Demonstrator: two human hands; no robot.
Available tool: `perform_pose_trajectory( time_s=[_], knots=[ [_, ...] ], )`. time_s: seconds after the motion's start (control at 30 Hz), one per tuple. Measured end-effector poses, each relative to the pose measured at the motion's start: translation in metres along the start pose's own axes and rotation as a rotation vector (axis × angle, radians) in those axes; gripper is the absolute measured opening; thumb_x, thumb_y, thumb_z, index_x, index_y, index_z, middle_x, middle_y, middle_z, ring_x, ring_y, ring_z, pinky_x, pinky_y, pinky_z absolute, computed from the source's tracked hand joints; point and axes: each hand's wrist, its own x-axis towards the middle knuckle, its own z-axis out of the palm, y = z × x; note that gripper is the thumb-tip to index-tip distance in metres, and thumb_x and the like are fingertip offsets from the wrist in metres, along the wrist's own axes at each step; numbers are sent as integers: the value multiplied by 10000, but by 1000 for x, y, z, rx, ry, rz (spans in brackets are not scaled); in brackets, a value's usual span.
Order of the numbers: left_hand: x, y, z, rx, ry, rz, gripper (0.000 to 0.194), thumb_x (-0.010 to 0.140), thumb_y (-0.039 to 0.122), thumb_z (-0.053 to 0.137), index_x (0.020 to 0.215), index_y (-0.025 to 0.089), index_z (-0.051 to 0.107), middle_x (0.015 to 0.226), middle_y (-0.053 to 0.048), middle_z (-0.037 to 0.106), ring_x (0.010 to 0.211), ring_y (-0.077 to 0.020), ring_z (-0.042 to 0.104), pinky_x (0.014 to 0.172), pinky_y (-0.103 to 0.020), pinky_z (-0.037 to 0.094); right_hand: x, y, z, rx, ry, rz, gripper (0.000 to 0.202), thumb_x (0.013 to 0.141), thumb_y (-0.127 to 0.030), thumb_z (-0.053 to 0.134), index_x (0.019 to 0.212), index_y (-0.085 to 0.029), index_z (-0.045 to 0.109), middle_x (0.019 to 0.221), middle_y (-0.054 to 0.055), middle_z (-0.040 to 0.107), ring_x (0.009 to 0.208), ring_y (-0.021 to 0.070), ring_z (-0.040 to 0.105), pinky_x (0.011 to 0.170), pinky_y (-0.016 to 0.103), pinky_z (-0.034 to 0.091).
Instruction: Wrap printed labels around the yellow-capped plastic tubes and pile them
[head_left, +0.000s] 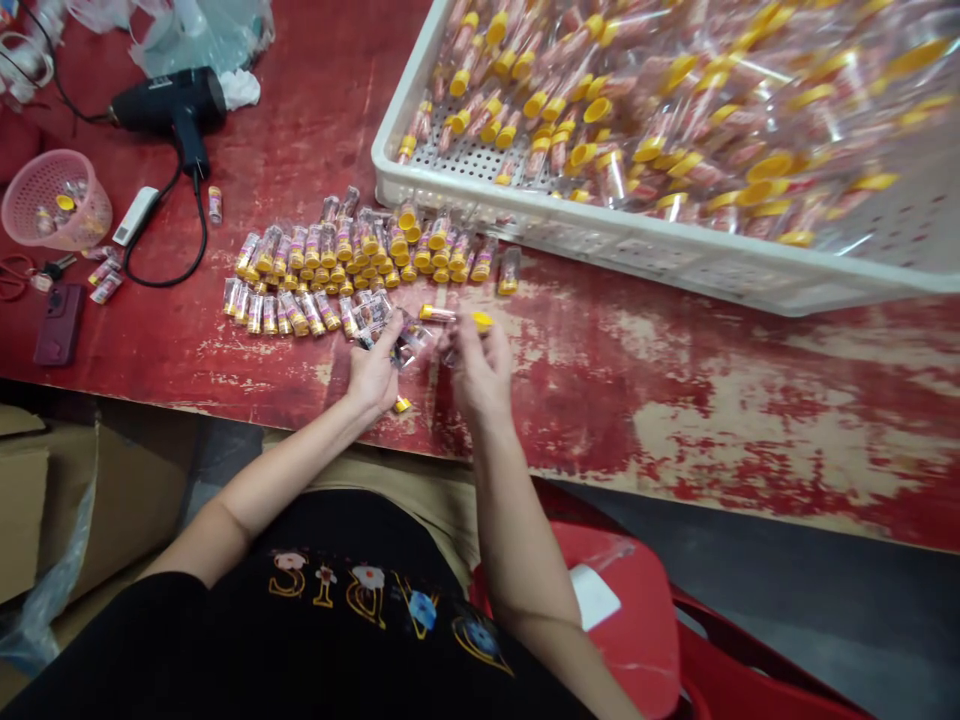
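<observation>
My left hand (373,374) is closed around some printed clear plastic pieces (373,312), which look like wrapper sleeves. Close by on the right, my right hand (484,372) pinches a small clear tube with a yellow cap (481,321); motion blurs its fingers. Between the hands, one more yellow-capped tube (437,314) lies on its side. Part of a yellow-capped piece (403,405) shows below my left hand. Just beyond the hands, rows of labelled tubes (300,255) stand and lean together, yellow caps mostly toward me.
A white perforated crate (525,215) full of yellow-capped tubes fills the back right of the worn red table (585,400). At left are a black heat gun (169,100) with its cable, a pink basket (52,180), a phone (60,325) and red-handled scissors (13,278).
</observation>
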Motion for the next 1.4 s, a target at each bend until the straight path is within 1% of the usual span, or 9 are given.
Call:
perform_pose_trajectory(
  time_s=[0.1, 0.17, 0.33, 0.5, 0.57, 0.7, 0.87, 1.1, 1.4],
  knots=[
    [-2, 12, -1, -12, 4, -88, 280, 627, 224, 888, 776, 128, 671, 704, 37, 650, 571, -50, 526, 518, -195, 344, -14, -13, -18, 101, 116, 31, 436, 951, -587, 441, 1166, -232, 573, 913, 50, 594, 747, 148, 580, 706, 308, 516],
    [-5, 16, -3, -34, 0, -120, 310, 599, 221, 904, 742, 126, 646, 666, 51, 618, 549, -35, 498, 489, -185, 311, -23, -25, -22, 136, 100, 10, 432, 942, -554, 490, 1251, -256, 539, 942, 49, 585, 718, 135, 571, 661, 288, 506],
    [-21, 20, -8, -22, -14, -160, 304, 623, 241, 895, 762, 130, 648, 674, 49, 618, 554, -33, 512, 478, -178, 332, -35, -41, -2, 137, 169, -84, 414, 962, -460, 496, 1334, -297, 415, 1017, 70, 581, 726, 146, 617, 611, 291, 533],
    [-35, 25, -11, 25, -65, -188, 308, 648, 274, 884, 840, 147, 679, 772, 15, 679, 602, -57, 568, 478, -179, 350, -49, -42, 7, 126, 295, -156, 323, 904, -343, 634, 1207, -279, 542, 1098, 75, 636, 880, 190, 691, 761, 379, 616],
    [-38, 27, -13, 67, -65, -128, 333, 637, 294, 890, 846, 153, 673, 793, 8, 688, 607, -66, 569, 480, -184, 357, -59, -44, 1, 72, 251, -193, 334, 901, -310, 639, 1229, -285, 586, 1170, 86, 659, 1031, 236, 695, 870, 451, 614],
    [-43, 30, -19, 116, -123, -24, 439, 562, 321, 926, 875, 159, 663, 792, 12, 681, 603, -67, 560, 461, -182, 355, -73, -53, -18, -6, 7, -307, 384, 941, -203, 547, 1295, -325, 632, 1271, 78, 673, 1189, 255, 657, 1015, 513, 559],
    [-56, 37, -24, 179, -229, -27, 505, 508, 320, 946, 902, 169, 667, 743, 19, 661, 545, -49, 526, 415, -177, 317, -75, -60, -24, -94, -21, -272, 492, 918, -200, 586, 1394, -321, 563, 1281, 112, 617, 1109, 226, 674, 901, 431, 615],
    [-75, 37, -30, 279, -261, -18, 477, 467, 360, 956, 743, 154, 627, 628, 35, 603, 461, -31, 443, 392, -197, 320, -75, -73, -10, -52, 202, -249, 361, 844, -141, 703, 1129, -359, 742, 896, 24, 682, 813, 155, 668, 667, 311, 568],
    [-81, 34, -38, 284, -232, 35, 477, 464, 307, 961, 832, 181, 683, 694, 33, 632, 487, -42, 440, 411, -210, 335, -77, -85, -5, -91, 269, -192, 239, 825, -203, 745, 1024, -332, 774, 817, 16, 679, 731, 145, 654, 585, 299, 539]
  ],
)
